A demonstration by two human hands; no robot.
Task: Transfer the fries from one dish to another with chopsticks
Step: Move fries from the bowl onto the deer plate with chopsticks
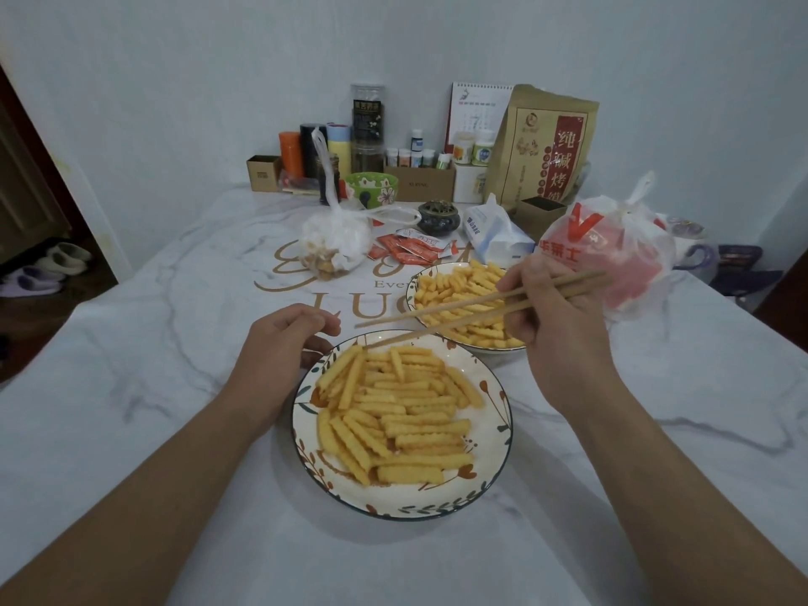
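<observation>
Right hand (553, 312) gripping chopsticks (481, 306), tips empty over near plate (494, 465); left hand (284, 343) steadying rim; next, probably pinching one fry (352, 376).

near plate (489, 487) – front centre | far plate (411, 290) – behind-right, just beside | bags, jars – table's back

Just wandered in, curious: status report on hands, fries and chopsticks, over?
Right hand grips chopsticks, tips apart, no fry held. Left hand steadies near plate rim. Fries on both dishes. Nothing blocking.
</observation>
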